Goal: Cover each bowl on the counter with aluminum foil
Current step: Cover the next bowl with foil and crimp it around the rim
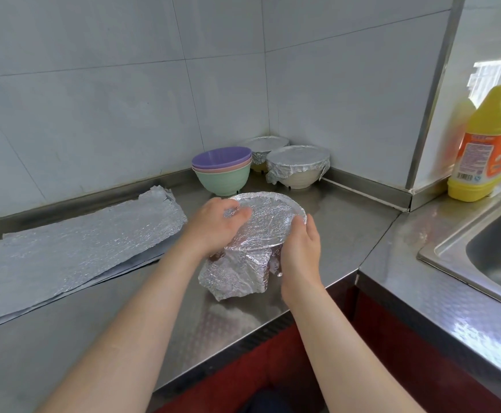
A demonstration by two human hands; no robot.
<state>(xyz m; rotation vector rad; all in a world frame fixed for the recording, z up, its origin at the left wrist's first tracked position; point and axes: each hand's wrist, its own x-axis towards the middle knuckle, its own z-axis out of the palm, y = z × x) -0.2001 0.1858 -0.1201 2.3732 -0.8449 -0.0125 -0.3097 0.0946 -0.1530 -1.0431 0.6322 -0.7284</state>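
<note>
The foil-wrapped bowl (268, 222) at the near middle of the tabletop has its colour and contents hidden, and the left grip (213, 225), a bare hand with blurred fingertips, covers its left rim. The right edge cuts off a yellow bottle (487, 144), its label too small to read, and a steel sink (481, 248). A far covered bowl (265, 144) sits partly hidden behind a stack of bowls (222, 174), and flat foil sheets (79, 242) run off the left edge.

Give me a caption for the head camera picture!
Left hand and right hand mold foil over a bowl; two covered bowls and three stacked bowls behind.
</note>
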